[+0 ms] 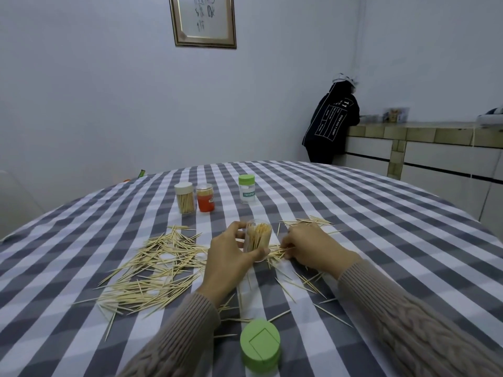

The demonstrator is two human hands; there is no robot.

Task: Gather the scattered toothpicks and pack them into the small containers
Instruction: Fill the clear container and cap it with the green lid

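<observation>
Your left hand grips the clear container around its wall, fingers and thumb curled on it. The container stands almost upright on the checked tablecloth, with its open mouth up and a little away from you. It is already quite full: the toothpicks inside stand on end, their long axis along the container.

Your right hand lies just to the right of this container, fingers bent down onto a small bunch of toothpicks at the container's base. I cannot tell if the fingers already pinch the bunch or only rake it together. These toothpicks lie flat, and their long axis runs mostly across, from your right hand toward the container. So, in my judgement, the next move needs a turn: you must lift the bunch and bring it from lying to standing before it can go in the mouth. The right hand is clearly the nearer one for this.

The biggest pile of toothpicks lies left of the container, beyond your left wrist, pointing in many directions. Some more are scattered behind the right hand and in front of the container, toward you.

Behind the container stand three closed ones: a white-lid container, an orange container and a green-lid container. A loose green lid sits in front, nearest to you.
</observation>
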